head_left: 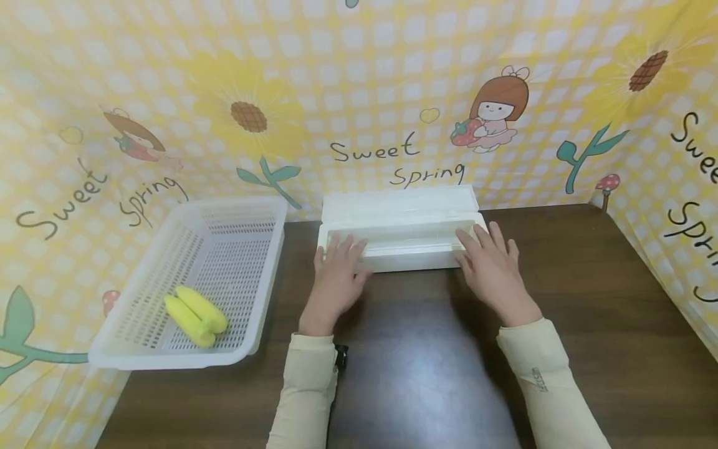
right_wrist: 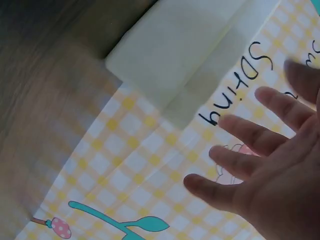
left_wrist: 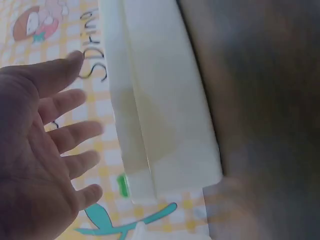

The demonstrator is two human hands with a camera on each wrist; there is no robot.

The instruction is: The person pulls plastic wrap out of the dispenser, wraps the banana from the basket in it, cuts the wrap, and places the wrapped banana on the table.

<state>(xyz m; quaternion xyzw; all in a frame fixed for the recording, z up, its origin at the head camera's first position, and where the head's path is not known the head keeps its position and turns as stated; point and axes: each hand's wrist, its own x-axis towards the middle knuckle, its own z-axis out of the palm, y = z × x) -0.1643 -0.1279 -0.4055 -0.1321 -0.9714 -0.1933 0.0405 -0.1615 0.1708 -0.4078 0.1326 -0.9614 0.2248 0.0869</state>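
A long white box [head_left: 415, 260] lies at the back of the table, its lid [head_left: 401, 201] tipped back and its hollow inside showing. Over its left end is my left hand [head_left: 338, 274], fingers spread. My right hand [head_left: 493, 268] is over the right end, fingers spread as well. From the left wrist, the hand [left_wrist: 45, 145] appears with straight, parted fingers beside the box [left_wrist: 170, 110]. The right wrist view likewise has the hand [right_wrist: 270, 165] with spread fingers, apart from the box [right_wrist: 165, 55]. Neither hand grips anything; light fingertip contact is hard to judge.
To the left stands a white perforated plastic basket [head_left: 266, 299] holding yellow, elongated, banana-like pieces [head_left: 196, 317]. The dark wooden table [head_left: 415, 368] meets a yellow checked cloth [head_left: 359, 75] at the back and both sides.
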